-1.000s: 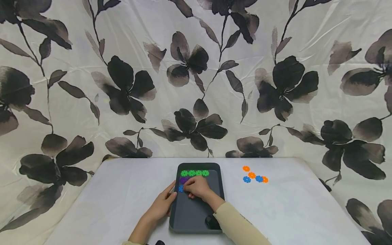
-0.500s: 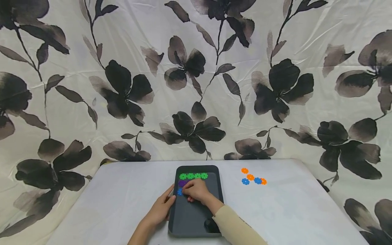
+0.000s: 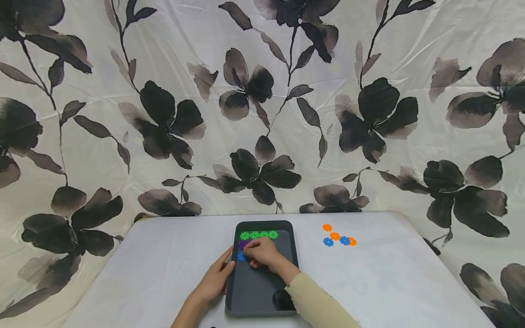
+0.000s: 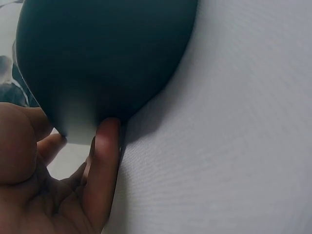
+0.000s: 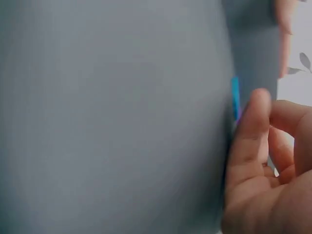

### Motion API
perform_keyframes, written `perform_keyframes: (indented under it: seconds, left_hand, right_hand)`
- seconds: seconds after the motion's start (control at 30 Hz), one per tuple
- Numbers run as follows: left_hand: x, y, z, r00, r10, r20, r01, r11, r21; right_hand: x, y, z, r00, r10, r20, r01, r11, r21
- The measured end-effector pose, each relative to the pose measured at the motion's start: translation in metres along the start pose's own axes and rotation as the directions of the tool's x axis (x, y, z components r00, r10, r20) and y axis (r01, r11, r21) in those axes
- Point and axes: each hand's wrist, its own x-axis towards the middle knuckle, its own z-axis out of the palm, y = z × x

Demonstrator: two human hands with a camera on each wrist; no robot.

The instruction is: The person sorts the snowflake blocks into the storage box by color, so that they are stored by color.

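The gray tray [image 3: 258, 289] is showing open floor from the blue piece [image 3: 241, 257] down toward its near rim. Left hand [image 3: 212, 279] is resting loosely along the left edge, right hand [image 3: 264, 253] is curling in by the purple piece [image 3: 242, 245] up top-left, can't tell if it's gripping. It's covering less blue than half a second ago.

Left grip [image 4: 58, 195] holding dark tray [image 4: 107, 53] by edge; white cloth [image 4: 229, 136] alongside.

Head view farther back, facing forward and down, wrist views close, tray [image 3: 256, 291] in all
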Motion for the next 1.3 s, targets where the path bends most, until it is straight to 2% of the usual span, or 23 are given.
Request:
perform_keyframes:
  seconds: [0.17, 0.3, 0.53, 0.8, 1.03, 1.2, 1.3]
  left_hand:
    - [0.0, -0.005, 0.002, 0.999, -0.021, -0.024, 0.022, 1.0, 0.02]
    - [-0.001, -0.006, 0.004, 0.999, -0.016, -0.028, 0.016, 1.0, 0.023]
    - [-0.001, -0.003, 0.006, 1.0, -0.023, -0.005, 0.023, 1.0, 0.015]
    - [0.0, -0.001, 0.004, 0.999, -0.042, -0.033, 0.042, 0.999, 0.01]
    - [0.002, 0.002, 0.002, 0.998, -0.055, -0.036, 0.055, 0.998, -0.007]
    - [0.003, 0.001, 0.003, 0.997, -0.062, -0.04, 0.062, 0.998, 0.007]
    - [0.004, 0.001, 0.005, 0.998, -0.056, -0.036, 0.056, 0.998, 0.002]
  right_hand:
    - [0.001, -0.003, -0.005, 0.999, 0.042, 0.024, -0.044, 0.995, 0.092]
    - [-0.001, -0.012, -0.02, 0.999, 0.029, 0.029, -0.032, 0.993, 0.11]
    - [-0.019, -0.023, -0.062, 1.0, 0.002, 0.015, -0.003, 0.995, 0.104]
    - [-0.04, -0.028, -0.1, 0.999, -0.03, -0.036, 0.031, 0.999, 0.036]
    - [-0.044, -0.003, -0.132, 0.99, 0.029, -0.141, -0.029, 1.0, 0.0]
    - [-0.053, 0.019, -0.163, 0.971, 0.081, -0.226, -0.087, 0.996, -0.014]
    - [-0.059, 0.03, -0.184, 0.95, 0.116, -0.289, -0.127, 0.992, -0.019]
